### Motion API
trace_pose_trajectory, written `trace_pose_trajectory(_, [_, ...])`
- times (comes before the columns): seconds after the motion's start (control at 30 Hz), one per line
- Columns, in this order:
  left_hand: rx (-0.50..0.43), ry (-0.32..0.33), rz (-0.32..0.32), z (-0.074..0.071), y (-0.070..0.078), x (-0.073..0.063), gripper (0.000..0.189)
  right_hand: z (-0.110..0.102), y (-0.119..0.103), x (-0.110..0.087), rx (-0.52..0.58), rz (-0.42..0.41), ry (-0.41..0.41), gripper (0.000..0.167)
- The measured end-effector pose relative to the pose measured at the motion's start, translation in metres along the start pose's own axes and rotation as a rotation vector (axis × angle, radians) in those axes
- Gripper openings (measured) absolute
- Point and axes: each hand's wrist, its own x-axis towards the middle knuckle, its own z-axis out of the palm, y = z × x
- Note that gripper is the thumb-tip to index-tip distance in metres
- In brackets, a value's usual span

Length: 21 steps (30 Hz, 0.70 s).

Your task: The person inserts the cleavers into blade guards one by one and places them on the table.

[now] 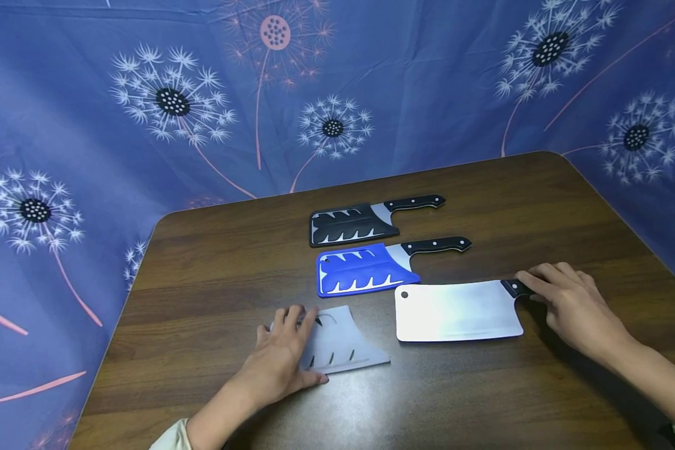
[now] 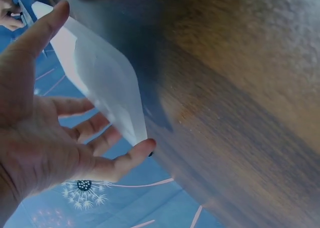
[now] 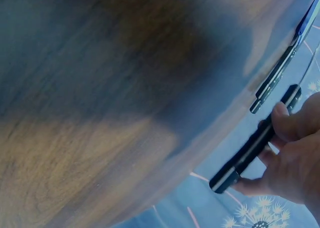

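Note:
A bare cleaver (image 1: 458, 312) with a broad shiny blade and a hole near one corner is at the right. My right hand (image 1: 574, 306) grips its black riveted handle (image 3: 250, 145), thumb on one side and fingers on the other. To the left of that blade is a pale grey knife sheath (image 1: 345, 344) with slots along its edges. My left hand (image 1: 281, 350) holds the sheath's closed end, thumb at the near edge and fingers at the far edge; the left wrist view shows its pale underside (image 2: 102, 72) tilted off the table. The sheath and the bare blade are apart.
Farther back on the wooden table (image 1: 214, 275) lie two more cleavers with black handles, one in a blue sheath (image 1: 360, 272), one in a black sheath (image 1: 349, 226). A blue dandelion-print cloth (image 1: 427, 81) hangs behind the table's far edge.

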Motion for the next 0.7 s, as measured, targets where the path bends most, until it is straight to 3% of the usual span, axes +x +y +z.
trace_pose_trajectory(0.1, [-0.012, 0.056, -0.016, 0.0, 0.002, 0.001, 0.106, -0.002, -0.002, 0.002, 0.004, 0.011, 0.051, 0.069])
trace_pose_trajectory(0.4, [-0.034, 0.322, -0.03, -0.004, 0.004, 0.008, 0.109, -0.011, -0.008, 0.009, 0.032, 0.01, 0.226, 0.065])
trace_pose_trajectory(0.53, [-0.041, 0.378, -0.03, -0.005, 0.006, 0.01, 0.11, -0.014, -0.01, 0.011, 0.04, 0.001, 0.261, 0.06])
trace_pose_trajectory(0.7, [-0.034, 0.399, -0.044, -0.007, 0.009, 0.012, 0.113, -0.016, -0.011, 0.011, 0.053, -0.007, 0.272, 0.061])
